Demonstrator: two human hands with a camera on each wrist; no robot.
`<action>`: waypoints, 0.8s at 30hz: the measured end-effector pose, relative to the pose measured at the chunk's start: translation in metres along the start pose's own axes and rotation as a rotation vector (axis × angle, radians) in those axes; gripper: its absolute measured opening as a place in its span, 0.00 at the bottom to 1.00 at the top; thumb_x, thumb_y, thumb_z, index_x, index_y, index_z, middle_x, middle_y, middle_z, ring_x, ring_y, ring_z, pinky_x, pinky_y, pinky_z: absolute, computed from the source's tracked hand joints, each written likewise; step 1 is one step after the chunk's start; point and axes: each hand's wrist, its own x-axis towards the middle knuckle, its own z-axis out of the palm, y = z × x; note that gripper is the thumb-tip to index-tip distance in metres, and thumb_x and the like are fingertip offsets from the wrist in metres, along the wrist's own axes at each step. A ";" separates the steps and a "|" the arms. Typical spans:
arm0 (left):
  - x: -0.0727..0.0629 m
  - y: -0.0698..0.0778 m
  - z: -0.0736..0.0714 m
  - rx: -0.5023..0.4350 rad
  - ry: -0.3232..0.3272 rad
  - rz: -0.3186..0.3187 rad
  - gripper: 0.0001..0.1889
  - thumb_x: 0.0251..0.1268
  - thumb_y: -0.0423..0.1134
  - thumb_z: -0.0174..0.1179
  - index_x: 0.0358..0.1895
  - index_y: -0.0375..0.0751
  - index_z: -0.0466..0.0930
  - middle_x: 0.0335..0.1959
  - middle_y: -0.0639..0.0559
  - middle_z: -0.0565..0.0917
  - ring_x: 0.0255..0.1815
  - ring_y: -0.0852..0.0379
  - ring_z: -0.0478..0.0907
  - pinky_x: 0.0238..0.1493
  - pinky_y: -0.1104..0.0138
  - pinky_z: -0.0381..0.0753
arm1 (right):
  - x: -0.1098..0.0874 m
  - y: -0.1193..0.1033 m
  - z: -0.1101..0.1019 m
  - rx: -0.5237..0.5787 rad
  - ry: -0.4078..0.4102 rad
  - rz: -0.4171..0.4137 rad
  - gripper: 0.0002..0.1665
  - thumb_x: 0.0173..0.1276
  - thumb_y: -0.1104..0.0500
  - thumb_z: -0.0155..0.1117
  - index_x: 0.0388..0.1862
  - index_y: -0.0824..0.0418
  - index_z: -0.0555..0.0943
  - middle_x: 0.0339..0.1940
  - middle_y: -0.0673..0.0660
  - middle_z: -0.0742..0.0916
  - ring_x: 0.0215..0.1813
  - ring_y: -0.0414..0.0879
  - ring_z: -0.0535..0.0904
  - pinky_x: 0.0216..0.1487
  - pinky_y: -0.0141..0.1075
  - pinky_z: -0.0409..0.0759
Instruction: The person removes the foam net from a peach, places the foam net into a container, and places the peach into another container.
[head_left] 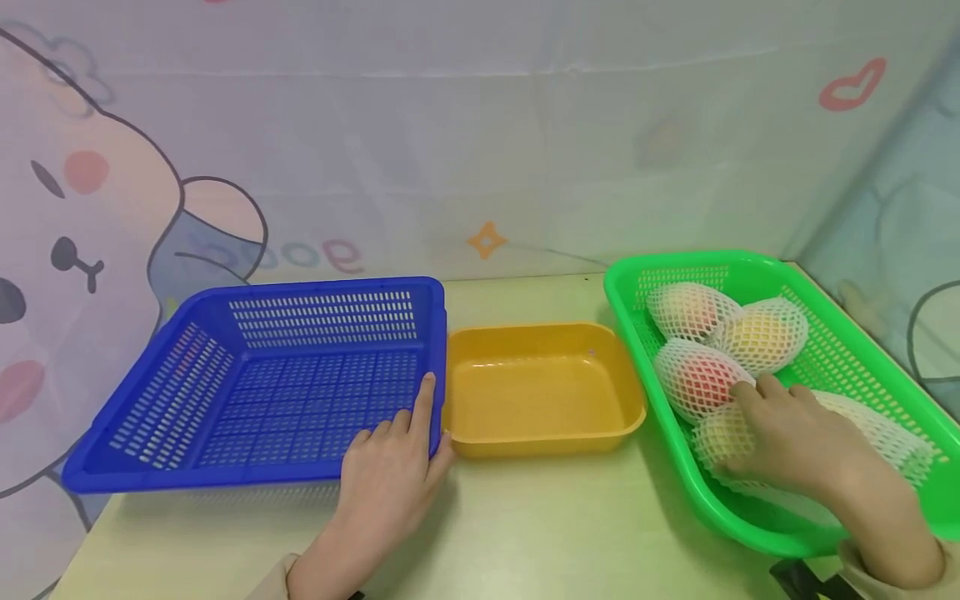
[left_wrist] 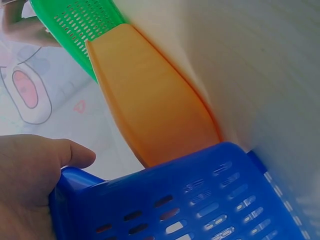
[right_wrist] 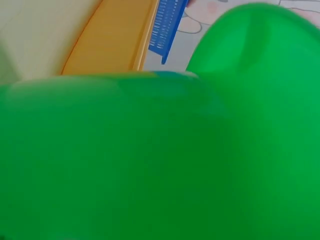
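Note:
My left hand [head_left: 390,467] holds the near right corner of a blue plastic basket [head_left: 337,287], index finger straight along the rim and thumb outside it. The left wrist view shows the thumb [left_wrist: 77,152] at that rim. Inside a green basket [head_left: 686,475], my right hand [head_left: 802,437] grips a yellowish fruit [head_left: 718,437] in white foam net, its fingers curled over it. A red netted fruit [head_left: 697,382] lies right at the fingertips. The green basket wall [right_wrist: 150,165] hides the right hand in the right wrist view.
Between the baskets stands a yellow-orange tray [head_left: 540,392] with nothing in it. Further netted fruits [head_left: 765,333] lie at the far end of the green basket, and long white netting [head_left: 877,433] lies beside the right hand. A printed cloth [head_left: 480,150] hangs behind the table [head_left: 525,525].

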 end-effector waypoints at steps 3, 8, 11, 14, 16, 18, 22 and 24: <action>0.000 0.000 0.000 0.000 -0.009 -0.004 0.31 0.62 0.49 0.59 0.67 0.40 0.69 0.24 0.49 0.81 0.18 0.54 0.73 0.19 0.68 0.63 | 0.001 0.001 -0.001 0.005 -0.012 0.016 0.51 0.43 0.35 0.75 0.55 0.70 0.71 0.47 0.70 0.77 0.41 0.65 0.74 0.28 0.52 0.75; 0.000 0.000 0.000 -0.004 -0.022 -0.007 0.31 0.63 0.48 0.58 0.68 0.40 0.68 0.24 0.49 0.81 0.18 0.55 0.72 0.19 0.68 0.63 | 0.002 0.002 -0.004 0.008 -0.034 0.018 0.49 0.43 0.36 0.75 0.52 0.70 0.71 0.44 0.70 0.77 0.39 0.64 0.76 0.29 0.53 0.75; 0.000 -0.001 -0.001 -0.004 -0.025 -0.011 0.30 0.63 0.48 0.58 0.68 0.40 0.68 0.24 0.49 0.82 0.18 0.55 0.73 0.19 0.67 0.64 | 0.004 0.001 -0.005 0.013 -0.051 0.014 0.51 0.43 0.36 0.75 0.54 0.71 0.70 0.44 0.71 0.77 0.41 0.65 0.76 0.32 0.54 0.76; 0.000 -0.003 -0.002 -0.002 -0.027 -0.018 0.30 0.63 0.48 0.58 0.68 0.40 0.68 0.25 0.49 0.82 0.19 0.54 0.73 0.20 0.67 0.65 | 0.006 0.001 -0.003 0.027 -0.071 0.016 0.56 0.44 0.36 0.75 0.59 0.73 0.67 0.50 0.77 0.76 0.45 0.72 0.75 0.36 0.57 0.77; 0.000 -0.003 -0.002 0.001 -0.032 -0.020 0.30 0.63 0.48 0.58 0.68 0.41 0.67 0.25 0.49 0.82 0.19 0.54 0.74 0.20 0.66 0.66 | 0.007 0.002 -0.001 0.038 -0.081 0.019 0.59 0.44 0.35 0.75 0.63 0.73 0.64 0.54 0.81 0.73 0.48 0.76 0.74 0.38 0.60 0.77; 0.000 -0.002 -0.003 0.002 -0.042 -0.021 0.31 0.64 0.48 0.57 0.68 0.41 0.67 0.26 0.49 0.82 0.19 0.54 0.74 0.20 0.66 0.67 | 0.007 0.004 0.002 0.053 -0.084 0.022 0.60 0.44 0.36 0.74 0.65 0.73 0.62 0.57 0.83 0.71 0.50 0.79 0.72 0.40 0.62 0.76; 0.000 -0.001 -0.002 0.006 -0.048 -0.017 0.30 0.64 0.48 0.57 0.69 0.42 0.67 0.25 0.50 0.82 0.19 0.56 0.73 0.20 0.66 0.66 | 0.005 0.008 0.008 0.069 -0.093 0.024 0.62 0.44 0.35 0.74 0.65 0.71 0.59 0.58 0.84 0.69 0.51 0.81 0.71 0.39 0.62 0.76; 0.000 -0.001 -0.001 0.011 -0.039 -0.013 0.30 0.64 0.48 0.57 0.69 0.42 0.67 0.24 0.50 0.81 0.18 0.56 0.72 0.20 0.68 0.64 | 0.003 0.009 0.011 0.067 -0.092 0.023 0.62 0.43 0.35 0.75 0.65 0.70 0.59 0.59 0.83 0.70 0.51 0.81 0.71 0.38 0.62 0.76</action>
